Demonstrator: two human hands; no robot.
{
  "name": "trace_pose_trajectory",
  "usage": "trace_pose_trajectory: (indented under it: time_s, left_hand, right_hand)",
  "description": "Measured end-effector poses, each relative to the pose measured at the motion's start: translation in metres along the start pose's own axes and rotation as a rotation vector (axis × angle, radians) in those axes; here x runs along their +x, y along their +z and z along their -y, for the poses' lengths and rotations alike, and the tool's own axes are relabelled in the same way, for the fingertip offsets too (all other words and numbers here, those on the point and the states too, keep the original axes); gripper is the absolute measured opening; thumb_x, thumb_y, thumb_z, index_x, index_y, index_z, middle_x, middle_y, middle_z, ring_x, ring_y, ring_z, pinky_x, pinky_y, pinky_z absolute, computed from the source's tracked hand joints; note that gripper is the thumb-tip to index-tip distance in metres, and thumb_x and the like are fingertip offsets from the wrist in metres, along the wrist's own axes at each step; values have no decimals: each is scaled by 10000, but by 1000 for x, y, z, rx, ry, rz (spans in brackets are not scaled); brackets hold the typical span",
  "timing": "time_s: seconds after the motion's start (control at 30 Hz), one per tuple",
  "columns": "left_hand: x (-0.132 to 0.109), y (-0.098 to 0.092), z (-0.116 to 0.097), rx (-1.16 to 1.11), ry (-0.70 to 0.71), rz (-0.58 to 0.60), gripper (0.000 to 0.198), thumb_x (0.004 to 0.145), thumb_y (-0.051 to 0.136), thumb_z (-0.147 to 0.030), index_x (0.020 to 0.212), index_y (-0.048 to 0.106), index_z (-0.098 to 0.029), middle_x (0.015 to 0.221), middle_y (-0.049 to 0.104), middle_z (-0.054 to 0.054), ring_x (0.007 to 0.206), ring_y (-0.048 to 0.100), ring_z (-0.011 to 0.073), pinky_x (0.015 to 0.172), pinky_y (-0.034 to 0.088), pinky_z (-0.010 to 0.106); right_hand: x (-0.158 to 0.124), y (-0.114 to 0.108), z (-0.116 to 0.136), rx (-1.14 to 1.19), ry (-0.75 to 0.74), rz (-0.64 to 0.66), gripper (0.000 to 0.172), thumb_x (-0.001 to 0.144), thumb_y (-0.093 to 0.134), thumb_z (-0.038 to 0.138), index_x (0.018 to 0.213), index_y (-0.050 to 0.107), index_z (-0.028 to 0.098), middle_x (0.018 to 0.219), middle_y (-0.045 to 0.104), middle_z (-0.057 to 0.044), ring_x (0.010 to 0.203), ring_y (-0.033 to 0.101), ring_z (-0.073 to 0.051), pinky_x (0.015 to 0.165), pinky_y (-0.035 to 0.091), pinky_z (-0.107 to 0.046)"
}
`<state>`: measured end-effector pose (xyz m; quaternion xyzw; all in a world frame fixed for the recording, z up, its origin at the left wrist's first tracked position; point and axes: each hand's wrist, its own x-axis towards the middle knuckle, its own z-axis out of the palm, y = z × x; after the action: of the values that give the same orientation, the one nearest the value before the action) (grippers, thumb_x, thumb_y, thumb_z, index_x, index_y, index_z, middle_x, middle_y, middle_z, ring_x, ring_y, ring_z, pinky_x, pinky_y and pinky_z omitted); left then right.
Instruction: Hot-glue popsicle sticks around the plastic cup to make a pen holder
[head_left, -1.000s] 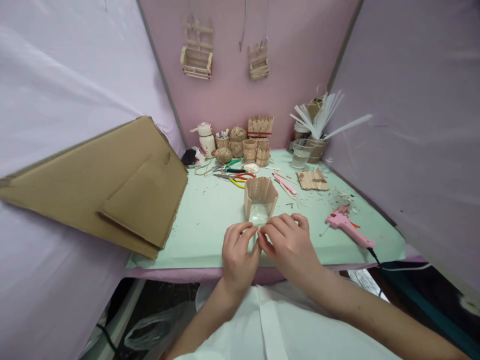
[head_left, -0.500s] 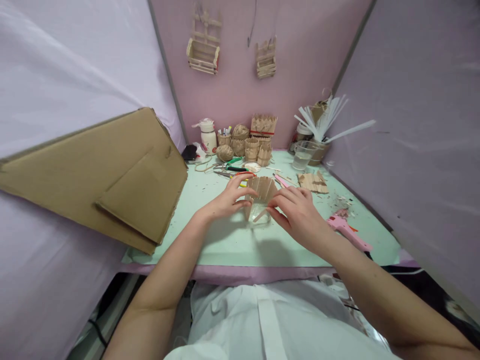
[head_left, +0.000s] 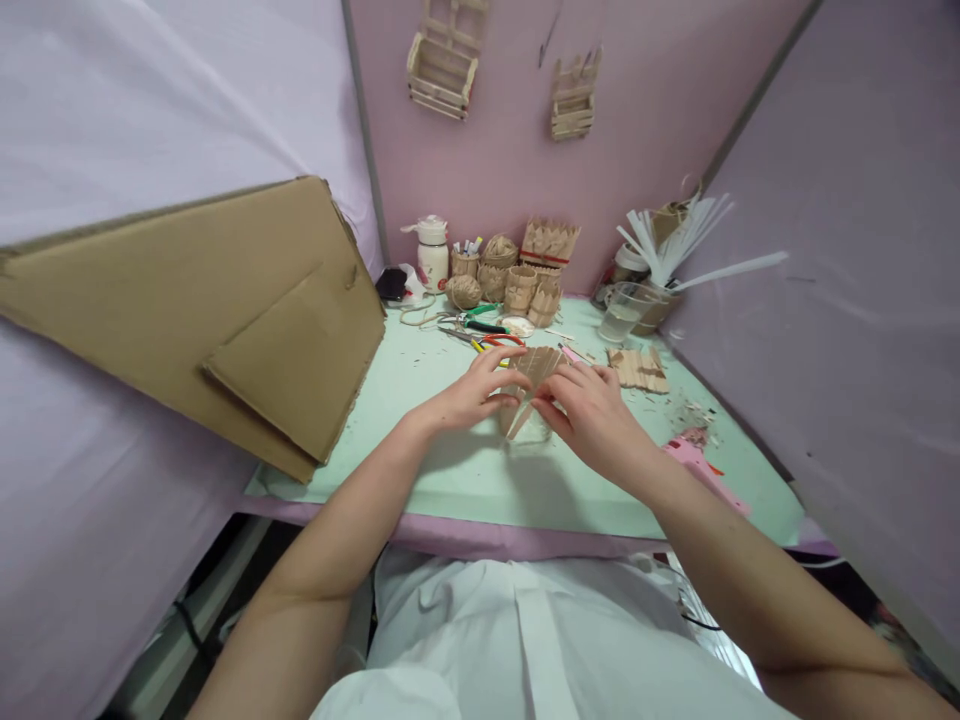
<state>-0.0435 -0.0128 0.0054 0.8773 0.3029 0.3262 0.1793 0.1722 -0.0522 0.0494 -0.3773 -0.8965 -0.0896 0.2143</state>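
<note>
In front of me stands a clear plastic cup, its far and left sides lined with upright flat craft sticks. Against the cup's left side and rim, my left hand curls with its fingers round it. One loose craft stick is pinched between the thumb and fingertips of my right hand. That stick slants down and left across the near side of the cup; whether it touches the wall I cannot tell.
A pink glue gun lies at the right, near wood scraps and a flat stick panel. Pliers, twine balls and stick-covered pots stand behind. Cardboard leans at the left; a plastic cup stands at back right.
The view has shifted a little. My right hand has brought the craft stick closer to the cup's near left side and tilted it more upright. My left hand stays at the cup.
</note>
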Motion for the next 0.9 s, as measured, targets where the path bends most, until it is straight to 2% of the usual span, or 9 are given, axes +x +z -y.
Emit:
trace_pose_trajectory:
  time_s: [0.2,0.53,0.9]
  left_hand:
    - [-3,-1,-1,-15,-37,2,240,927,583,-281,1152,664,-262,1517,416,117,1436,352,282,1185,297,513]
    - [-6,3,2,-51,-46,-11,277,917,621,-363,1173,666,-267,1533,398,103,1451,332,286,1200,285,493]
    - [-7,3,2,-61,-28,-1,303,901,631,-270,1203,637,-261,1546,378,120,1467,315,285,1196,289,508]
  right_hand:
    - [5,-2,2,-27,2,30,204,979,489,247,789,550,203,861,672,-59,899,585,-238,821,299,-373]
    - [10,2,3,-43,20,62,234,987,480,265,773,547,197,844,670,-62,879,585,-239,782,284,-369]
    - [8,9,2,3,65,77,217,988,472,270,820,593,204,855,675,-62,902,594,-242,812,289,-386]
